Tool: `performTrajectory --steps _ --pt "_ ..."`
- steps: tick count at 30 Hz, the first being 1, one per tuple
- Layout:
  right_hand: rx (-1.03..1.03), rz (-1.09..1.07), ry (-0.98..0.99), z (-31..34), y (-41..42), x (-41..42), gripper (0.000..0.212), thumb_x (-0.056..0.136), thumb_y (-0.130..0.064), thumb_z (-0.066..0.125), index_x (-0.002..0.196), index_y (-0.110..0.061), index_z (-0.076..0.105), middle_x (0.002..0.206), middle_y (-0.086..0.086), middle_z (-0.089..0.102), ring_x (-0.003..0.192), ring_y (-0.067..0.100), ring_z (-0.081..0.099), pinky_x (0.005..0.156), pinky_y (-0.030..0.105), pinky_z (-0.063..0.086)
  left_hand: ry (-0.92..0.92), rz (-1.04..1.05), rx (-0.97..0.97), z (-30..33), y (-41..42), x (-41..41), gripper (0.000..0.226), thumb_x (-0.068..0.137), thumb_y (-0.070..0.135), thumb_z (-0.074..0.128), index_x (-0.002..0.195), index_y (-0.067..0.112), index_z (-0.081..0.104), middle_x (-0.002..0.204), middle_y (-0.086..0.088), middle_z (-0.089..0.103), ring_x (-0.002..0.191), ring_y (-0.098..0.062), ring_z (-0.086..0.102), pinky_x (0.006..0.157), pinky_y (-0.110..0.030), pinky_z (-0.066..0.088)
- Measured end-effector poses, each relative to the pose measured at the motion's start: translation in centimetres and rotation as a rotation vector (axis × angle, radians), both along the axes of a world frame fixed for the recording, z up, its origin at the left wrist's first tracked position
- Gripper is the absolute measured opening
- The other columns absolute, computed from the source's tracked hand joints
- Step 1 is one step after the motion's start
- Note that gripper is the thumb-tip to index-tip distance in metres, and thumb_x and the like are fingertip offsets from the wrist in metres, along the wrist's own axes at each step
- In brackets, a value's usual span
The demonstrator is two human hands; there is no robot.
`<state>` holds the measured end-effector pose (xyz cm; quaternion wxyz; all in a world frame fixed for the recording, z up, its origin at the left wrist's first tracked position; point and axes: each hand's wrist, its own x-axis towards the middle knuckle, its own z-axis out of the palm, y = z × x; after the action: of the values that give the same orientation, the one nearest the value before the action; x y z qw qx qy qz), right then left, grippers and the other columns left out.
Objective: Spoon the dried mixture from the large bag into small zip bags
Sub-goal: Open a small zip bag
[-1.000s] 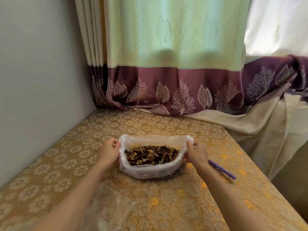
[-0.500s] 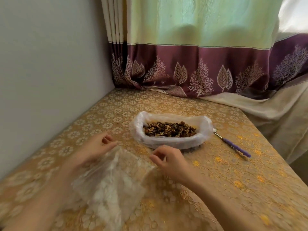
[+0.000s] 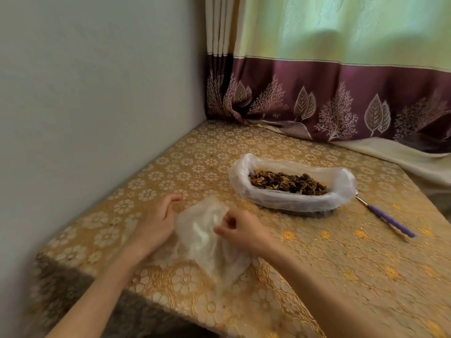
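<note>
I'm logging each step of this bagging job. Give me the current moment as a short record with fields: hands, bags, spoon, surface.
left hand: fingers loosely curled, resting at the left edge of the small bags
right hand: pinching the top of the small bags
small bags: clear, empty, lying in a crumpled pile near the table's front edge
large bag: rim rolled down, open, dried mixture inside, untouched by either hand
spoon: purple handle, lying on the table right of the large bag, bowl end hidden behind it
table: gold floral cloth, pushed into a corner
</note>
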<state>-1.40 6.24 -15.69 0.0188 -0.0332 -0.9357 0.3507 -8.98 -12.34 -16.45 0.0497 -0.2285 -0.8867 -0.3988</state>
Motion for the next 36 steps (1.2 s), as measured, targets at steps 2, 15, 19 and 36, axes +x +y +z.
performTrajectory --steps 2,15,19,36 --pt "-0.207 -0.115 0.039 0.6 1.7 0.1 0.018 0.089 -0.029 0.062 0.08 -0.014 0.056 0.074 -0.003 0.059 0.066 0.011 0.054 0.06 0.018 0.043 -0.002 0.054 0.036 -0.5 0.3 0.8 0.034 0.099 0.017 0.031 0.129 0.022 0.047 0.137 0.003 0.047 0.117 -0.001 0.038 0.104 -0.027 0.029" --pt "-1.068 -0.236 0.249 1.5 9.0 2.2 0.025 0.093 -0.013 0.053 0.069 -0.008 0.048 0.067 0.004 0.065 0.065 0.018 0.067 0.056 0.023 0.054 0.142 -0.19 -0.762 -1.9 4.8 -3.5 0.081 0.067 0.08 -0.008 0.142 0.05 0.002 0.154 0.017 -0.007 0.143 -0.014 -0.004 0.108 -0.057 -0.015" --pt "-1.047 -0.264 0.273 0.9 9.9 2.9 0.02 0.093 -0.015 0.053 0.075 -0.006 0.052 0.069 0.004 0.068 0.064 0.016 0.067 0.053 0.02 0.054 0.138 -0.059 -0.751 -1.8 5.6 -7.3 0.065 0.084 0.072 0.006 0.144 0.045 0.01 0.156 0.012 0.001 0.144 -0.02 0.004 0.11 -0.061 -0.006" --pt "-0.999 -0.136 0.203 -0.2 10.7 3.5 0.015 0.081 -0.02 0.06 0.088 -0.01 0.069 0.079 0.008 0.07 0.064 0.014 0.064 0.061 0.02 0.053 0.141 -0.265 0.162 3.0 15.2 -0.8 0.043 0.09 0.048 0.044 0.122 0.023 0.058 0.109 0.009 0.061 0.093 -0.005 0.054 0.081 -0.019 0.043"
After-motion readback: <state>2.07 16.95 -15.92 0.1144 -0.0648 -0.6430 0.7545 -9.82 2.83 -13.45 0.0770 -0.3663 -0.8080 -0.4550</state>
